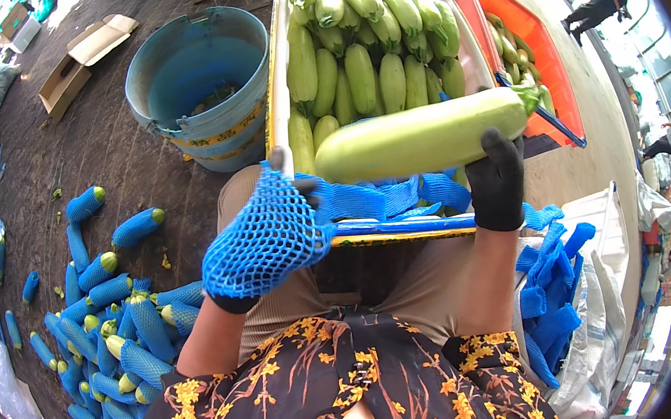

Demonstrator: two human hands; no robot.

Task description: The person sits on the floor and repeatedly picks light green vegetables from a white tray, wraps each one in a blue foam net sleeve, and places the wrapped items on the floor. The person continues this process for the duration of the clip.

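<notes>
My left hand (268, 231), in a black glove, has a blue foam net sleeve (261, 245) stretched over it, with the fingertips poking out at the top. In my right hand (499, 172), also black-gloved, a large pale green zucchini (421, 134) is held near its stem end. Its rounded end lies close to my left fingertips. Beneath it stands a white foam box (474, 57) with rows of zucchinis (361, 79). Flattened blue net sleeves (360, 200) lie at the box's near side. Netted zucchinis (150, 326) are heaped on the floor at the left.
A blue bucket (203, 119) stands left of the box, near an open cardboard box (65, 86). To the right are an orange crate (550, 54) of zucchinis and a white woven sack (593, 328) with blue sleeves (550, 295). Several people (601, 3) are at the upper right.
</notes>
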